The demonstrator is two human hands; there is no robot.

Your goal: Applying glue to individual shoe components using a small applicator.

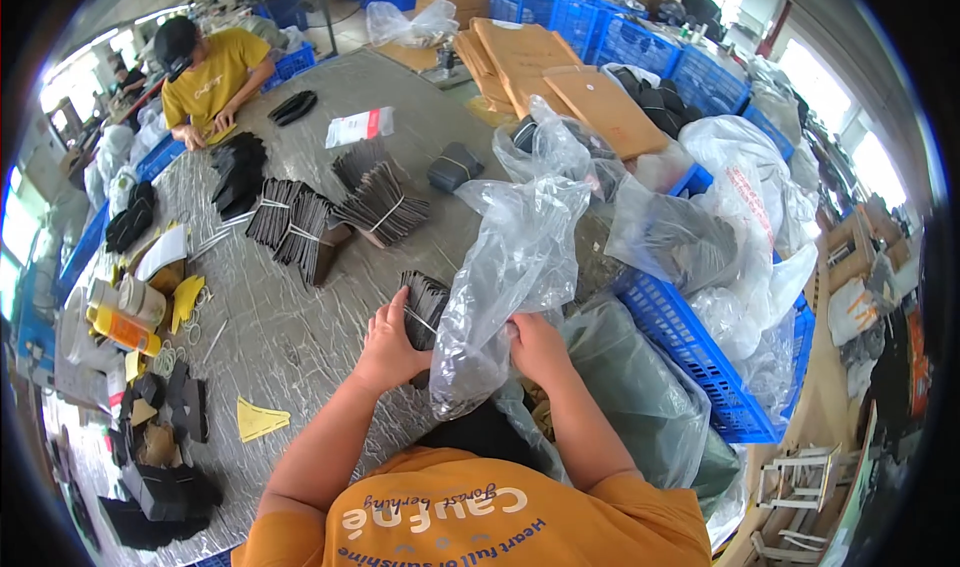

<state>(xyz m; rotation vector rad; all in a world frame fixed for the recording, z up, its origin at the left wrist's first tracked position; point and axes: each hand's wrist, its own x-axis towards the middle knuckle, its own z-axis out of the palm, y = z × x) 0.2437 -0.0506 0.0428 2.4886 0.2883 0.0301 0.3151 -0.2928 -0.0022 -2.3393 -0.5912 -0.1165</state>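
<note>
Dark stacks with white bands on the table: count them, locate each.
4 visible: a near stack touching the left hand; beyond it, a fanned stack; left of that, a middle stack and a leftmost stack. More may be hidden.

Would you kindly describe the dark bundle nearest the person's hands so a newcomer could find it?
On the grey table, find the person's left hand, just left of the large clear plastic bag. The dark bundle with a pale band sits between them. Unlike the similar banded bundles farther off, it touches the hand.
</note>
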